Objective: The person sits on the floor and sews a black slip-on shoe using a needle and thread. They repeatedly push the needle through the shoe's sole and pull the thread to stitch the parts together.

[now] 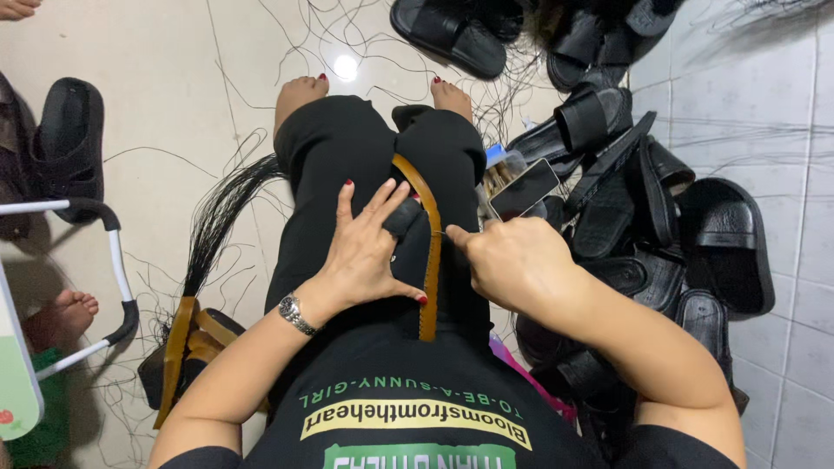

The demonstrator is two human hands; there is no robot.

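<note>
The shoe sole (pixel 429 252) lies edge-up along the person's lap, tan rim uppermost. The left hand (pixel 369 252) rests flat against its left side, fingers spread open, one fingertip wrapped in black. The right hand (pixel 512 260) has its fingers closed, pinching at the sole's right edge. A pile of black sandals (pixel 660 226) lies on the floor beside the right arm; black threads (pixel 217 217) trail to the left.

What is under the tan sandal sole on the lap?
The tan sole stands on edge between black-trousered thighs. The left hand covers its left side; what lies beneath it is hidden.
</note>
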